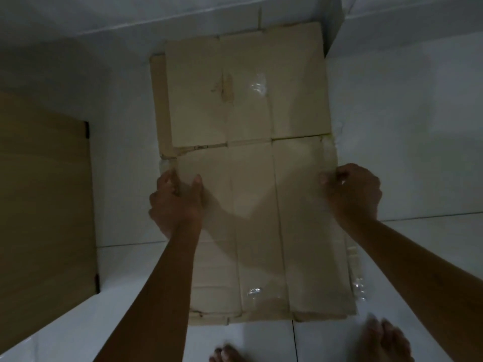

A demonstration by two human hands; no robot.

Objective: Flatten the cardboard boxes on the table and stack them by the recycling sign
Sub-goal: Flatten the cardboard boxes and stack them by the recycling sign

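While stacking is under way, seen from above in dim light: flattened cardboard box [251,178] lying on white floor tiles [405,152] against wall [130,19], gripped at both side edges by left hand [176,202] and right hand [352,192]. Wooden table [44,205] at left. Bare feet [386,340] below. No recycling sign visible. Next, probably: squaring edges, then letting go.

Two hands [177,202], two bare feet [386,340], one cardboard stack [256,205], one table [44,199]

One head-worn wide-angle view looks steeply down from standing height, close over a flattened cardboard box [251,178] on the tiled floor [405,152], facing the wall corner.
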